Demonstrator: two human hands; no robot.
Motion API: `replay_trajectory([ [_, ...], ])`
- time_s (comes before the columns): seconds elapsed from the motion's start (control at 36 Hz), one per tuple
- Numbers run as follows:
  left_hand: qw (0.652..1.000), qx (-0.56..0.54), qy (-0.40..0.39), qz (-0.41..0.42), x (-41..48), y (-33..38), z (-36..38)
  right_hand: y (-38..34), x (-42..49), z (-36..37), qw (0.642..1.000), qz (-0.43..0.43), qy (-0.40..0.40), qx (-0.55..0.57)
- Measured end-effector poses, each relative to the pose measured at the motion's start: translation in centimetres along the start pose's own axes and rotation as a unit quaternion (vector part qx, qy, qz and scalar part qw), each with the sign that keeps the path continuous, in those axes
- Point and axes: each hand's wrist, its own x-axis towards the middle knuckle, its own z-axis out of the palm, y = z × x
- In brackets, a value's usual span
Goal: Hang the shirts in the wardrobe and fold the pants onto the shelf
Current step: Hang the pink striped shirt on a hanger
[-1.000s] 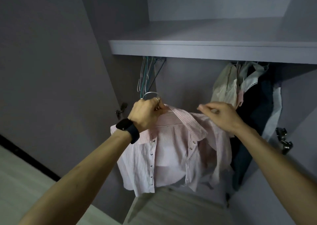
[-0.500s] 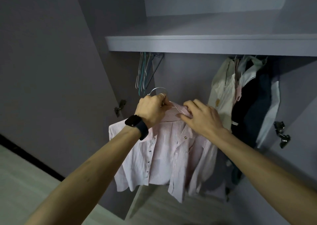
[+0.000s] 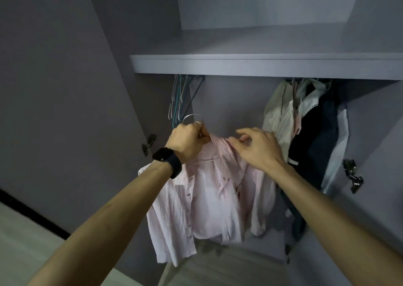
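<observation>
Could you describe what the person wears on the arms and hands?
The left forearm and the right forearm are bare, no sleeve in view. Behind the left hand is strapped a black smartwatch with a rectangular face and a dark band. The right hand has no watch; neither hand is gloved.

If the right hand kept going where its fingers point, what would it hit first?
The right hand, pinching the pink striped shirt at the collar, points left; next it would probably meet the left hand gripping the hanger, though depth is unclear.
</observation>
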Motion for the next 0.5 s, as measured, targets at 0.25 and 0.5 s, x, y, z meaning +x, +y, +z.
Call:
replay_trajectory([
  [0.25,0.997,-0.002,-0.051,0.054,0.9,1.3,0.9,1.4,-1.0,0.4,0.985,-0.163,-0.043,-0.049],
  [0.5,0.993,0.019,-0.087,0.078,3.1,2.4,1.9,1.9,-1.0,0.2,0.978,-0.127,-0.077,-0.143],
])
